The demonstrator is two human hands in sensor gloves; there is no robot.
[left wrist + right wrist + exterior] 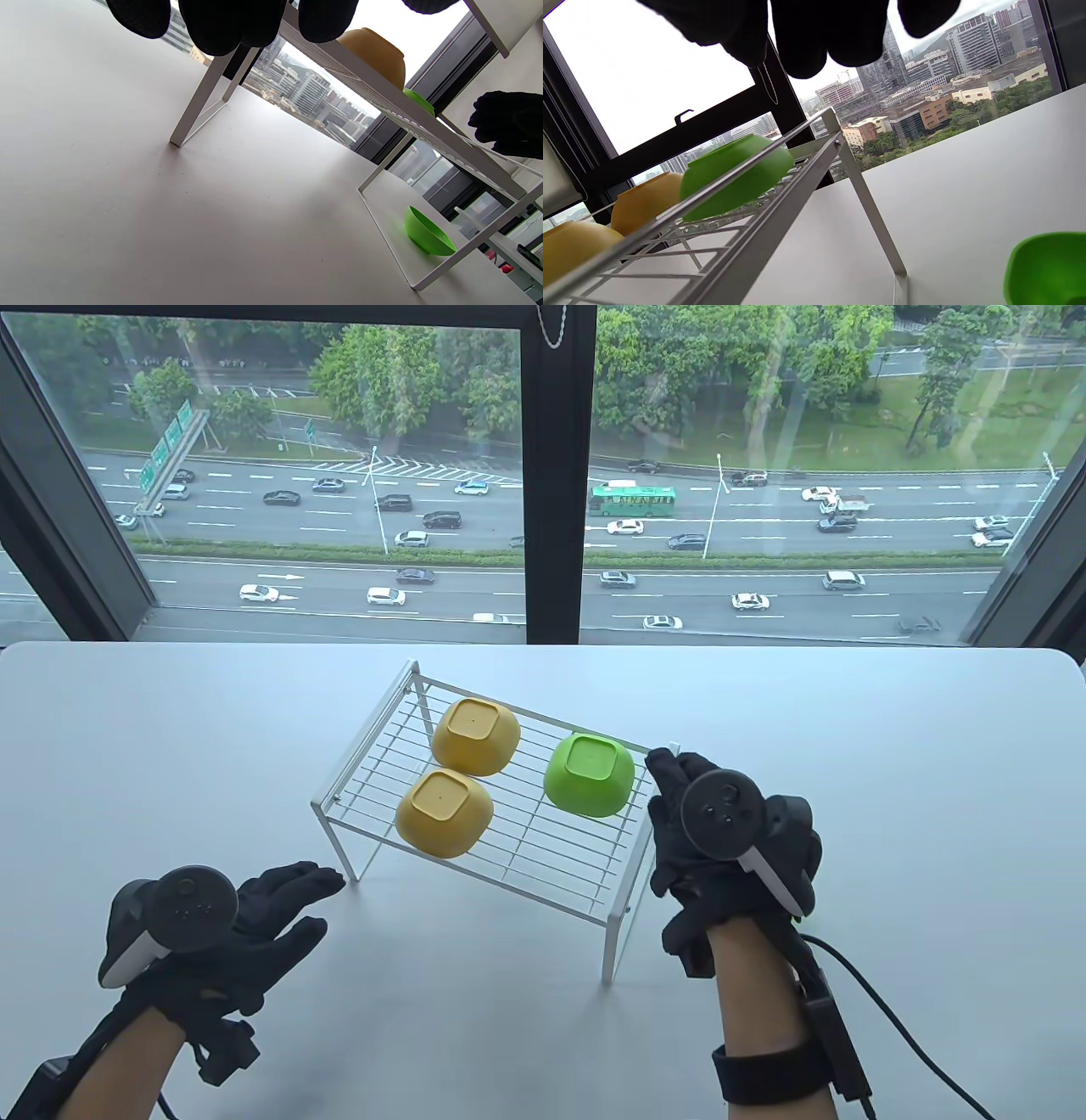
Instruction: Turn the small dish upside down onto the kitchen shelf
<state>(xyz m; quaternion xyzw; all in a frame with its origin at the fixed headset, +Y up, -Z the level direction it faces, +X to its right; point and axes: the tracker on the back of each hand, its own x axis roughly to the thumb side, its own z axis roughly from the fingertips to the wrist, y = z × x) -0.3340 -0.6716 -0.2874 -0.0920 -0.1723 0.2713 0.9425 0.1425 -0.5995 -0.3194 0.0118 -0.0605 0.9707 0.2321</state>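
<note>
Table view: glossy rounded-square dishes (pixel 589 774) on wire shelf (pixel 543 848)

No writing can be read anywhere; the green road signs (pixel 165 445) outside are too small.

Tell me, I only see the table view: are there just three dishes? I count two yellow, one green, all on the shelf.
Observer: No, four. The left wrist view shows a second green dish on the table beside the far leg of the shelf.
Operator: Is it upside down too?
Observer: No, the right wrist view shows it open side up.
Operator: Is my right hand holding it?
Observer: No. The right hand holds nothing; its fingertips hang free there.
</note>
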